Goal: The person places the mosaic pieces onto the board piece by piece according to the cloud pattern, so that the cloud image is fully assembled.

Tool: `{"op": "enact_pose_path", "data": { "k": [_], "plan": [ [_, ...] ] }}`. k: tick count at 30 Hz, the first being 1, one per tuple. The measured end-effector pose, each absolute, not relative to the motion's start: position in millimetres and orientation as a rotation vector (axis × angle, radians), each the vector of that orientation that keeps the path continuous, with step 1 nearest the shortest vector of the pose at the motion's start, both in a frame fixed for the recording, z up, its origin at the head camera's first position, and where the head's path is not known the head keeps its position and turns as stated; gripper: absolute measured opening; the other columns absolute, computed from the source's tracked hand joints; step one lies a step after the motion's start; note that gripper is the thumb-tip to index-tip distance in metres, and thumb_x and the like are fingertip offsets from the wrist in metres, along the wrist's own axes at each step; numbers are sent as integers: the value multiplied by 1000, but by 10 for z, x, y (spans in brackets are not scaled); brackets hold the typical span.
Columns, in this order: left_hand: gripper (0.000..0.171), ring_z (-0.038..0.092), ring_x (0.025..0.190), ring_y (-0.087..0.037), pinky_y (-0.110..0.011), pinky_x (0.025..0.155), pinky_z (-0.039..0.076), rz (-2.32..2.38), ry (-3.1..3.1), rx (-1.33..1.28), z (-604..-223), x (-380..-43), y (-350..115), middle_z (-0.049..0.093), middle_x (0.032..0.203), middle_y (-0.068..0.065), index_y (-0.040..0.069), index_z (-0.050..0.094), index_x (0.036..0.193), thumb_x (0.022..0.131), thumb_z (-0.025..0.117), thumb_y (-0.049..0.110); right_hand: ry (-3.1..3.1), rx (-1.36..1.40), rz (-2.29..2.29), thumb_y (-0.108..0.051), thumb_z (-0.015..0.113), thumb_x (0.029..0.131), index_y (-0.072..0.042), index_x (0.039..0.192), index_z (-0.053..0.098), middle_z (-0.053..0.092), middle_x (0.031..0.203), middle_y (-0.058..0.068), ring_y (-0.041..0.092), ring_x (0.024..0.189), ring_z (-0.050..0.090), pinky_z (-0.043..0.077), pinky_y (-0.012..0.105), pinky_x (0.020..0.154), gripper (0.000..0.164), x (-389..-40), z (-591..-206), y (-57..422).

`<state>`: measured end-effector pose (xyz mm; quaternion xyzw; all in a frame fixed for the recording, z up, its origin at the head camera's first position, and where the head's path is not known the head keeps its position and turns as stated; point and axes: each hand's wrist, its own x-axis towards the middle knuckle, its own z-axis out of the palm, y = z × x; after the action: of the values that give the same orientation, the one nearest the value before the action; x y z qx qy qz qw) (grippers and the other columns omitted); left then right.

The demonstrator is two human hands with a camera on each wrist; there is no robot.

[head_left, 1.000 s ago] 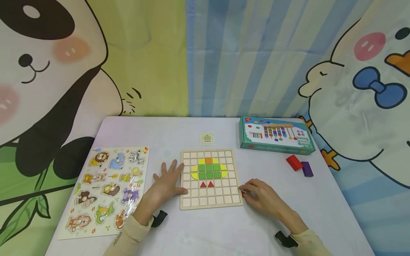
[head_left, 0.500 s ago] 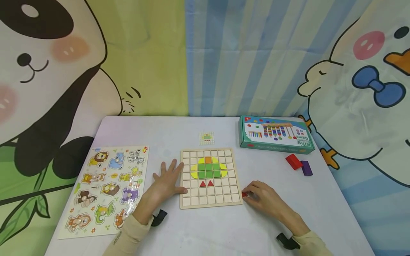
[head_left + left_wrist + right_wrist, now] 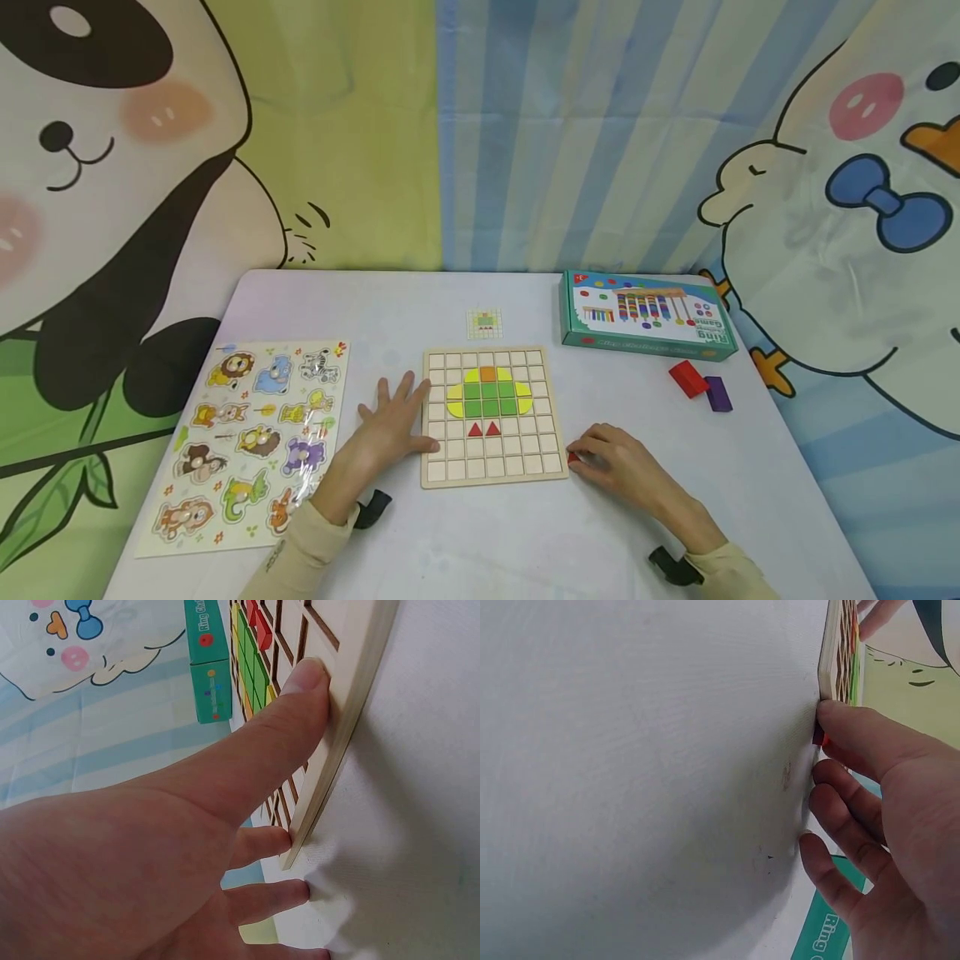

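A wooden grid board lies mid-table, bearing green squares, an orange square, yellow rounded pieces and two red triangles. My left hand is spread at its left side; in the left wrist view the thumb presses on the board's frame. Just off the board's lower right edge, my right hand pinches a small red piece between thumb and index finger. Most of that piece is hidden by the fingers, and the other fingers curl loosely beside it.
A small pattern card lies behind the board. A green game box stands back right, with a red block and a purple block before it. An animal puzzle sheet covers the table's left.
My right hand has shifted slightly to the right, away from the board's edge, and more of the red piece shows. The left hand has stayed in place.
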<state>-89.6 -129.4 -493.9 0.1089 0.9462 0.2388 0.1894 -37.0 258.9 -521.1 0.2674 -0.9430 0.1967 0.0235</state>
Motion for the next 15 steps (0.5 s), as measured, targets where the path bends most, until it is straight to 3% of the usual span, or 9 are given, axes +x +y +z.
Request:
{"op": "enact_pose_path", "data": {
  "k": [15],
  "plan": [
    [105,1,149,-61,-89,101,11,673,2649,282,-4919,-899,-1287,12,168,-24,9,28,161,78,86,39,-2696,892,633,-15,88,76,-12,97,76,67,93,-5,5,83,60,52,15,73,24,-521,-5281,2640]
  ]
}}
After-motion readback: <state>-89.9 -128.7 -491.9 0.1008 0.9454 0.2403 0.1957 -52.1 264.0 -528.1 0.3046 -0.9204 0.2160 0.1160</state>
